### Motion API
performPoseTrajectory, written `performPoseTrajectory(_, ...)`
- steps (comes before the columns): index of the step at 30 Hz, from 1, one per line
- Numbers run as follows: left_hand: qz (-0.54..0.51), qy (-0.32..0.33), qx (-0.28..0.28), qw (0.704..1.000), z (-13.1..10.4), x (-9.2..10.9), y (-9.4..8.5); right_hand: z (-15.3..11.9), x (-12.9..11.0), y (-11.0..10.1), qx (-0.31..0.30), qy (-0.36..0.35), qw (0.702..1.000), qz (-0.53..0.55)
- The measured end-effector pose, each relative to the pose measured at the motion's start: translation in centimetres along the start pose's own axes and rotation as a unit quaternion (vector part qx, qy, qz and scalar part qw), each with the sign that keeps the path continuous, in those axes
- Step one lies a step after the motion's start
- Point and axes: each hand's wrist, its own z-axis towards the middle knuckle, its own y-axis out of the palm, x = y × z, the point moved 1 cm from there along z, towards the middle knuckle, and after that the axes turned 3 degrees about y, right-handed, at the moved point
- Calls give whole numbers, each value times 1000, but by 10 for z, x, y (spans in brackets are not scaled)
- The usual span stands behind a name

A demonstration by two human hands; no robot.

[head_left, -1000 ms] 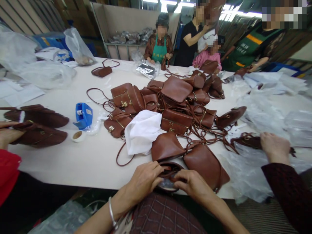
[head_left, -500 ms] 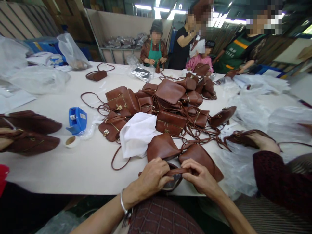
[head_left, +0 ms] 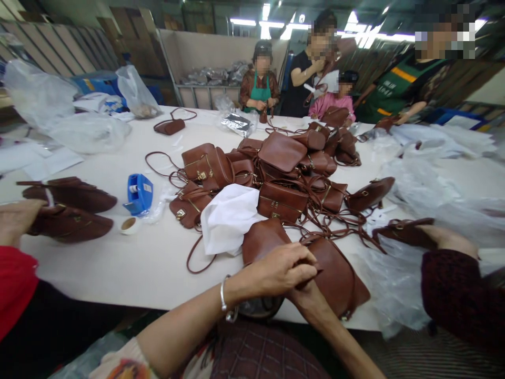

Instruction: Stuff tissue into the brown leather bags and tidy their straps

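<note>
My left hand [head_left: 280, 271] lies over my right hand [head_left: 305, 296] at the near table edge. Both grip a small brown leather bag [head_left: 262, 305] whose open mouth shows below my fingers. My right hand is mostly hidden under the left. Right behind my hands lie two more brown bags [head_left: 335, 271], and a white cloth [head_left: 229, 218] sits just left of them. A big heap of brown bags [head_left: 282, 168] with tangled straps fills the table's middle.
A blue tape dispenser [head_left: 139, 193] and a tape roll [head_left: 129, 225] sit at left. A person's hand in red sleeve [head_left: 16, 221] handles bags at far left; another person's hand [head_left: 445, 237] holds a bag at right amid clear plastic bags [head_left: 426, 189]. Several people stand at the far end.
My left hand has moved right and up, crossing over my right hand on the bag. The view shifted slightly; the person at right pulled their bag closer.
</note>
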Motion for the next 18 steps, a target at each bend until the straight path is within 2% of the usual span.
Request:
performPoseTrajectory(2, 16, -12, 30, 999, -13, -12, -10, -5, -2, -9, -15, 23, 999, 25)
performPoseTrajectory(4, 21, -63, 26, 997, -32, -31, -15, -12, -5, -21, -8, 33, 996, 87)
performPoseTrajectory(6, 49, -97, 31, 994, -51, -50, -14, -17, -8, -35, 32, 16, 980, 195)
performPoseTrajectory(9, 68, -118, 32, 990, -71, -68, -6, -19, -11, -64, 130, -16, 926, 355)
performPoseTrajectory(12, 100, -82, 39, 991, -79, -72, 0, -12, -5, -98, 219, -29, 867, 446)
performPoseTrajectory(14, 140, -71, 61, 986, -79, -73, -1, -7, 8, -115, 260, -8, 841, 475)
performPoseTrajectory(16, 135, -92, 99, 982, -76, -72, -5, -4, 24, -120, 270, 48, 836, 475)
performPoseTrajectory(18, 39, -125, 128, 983, -70, -68, -9, -5, 37, -111, 240, 105, 856, 445)
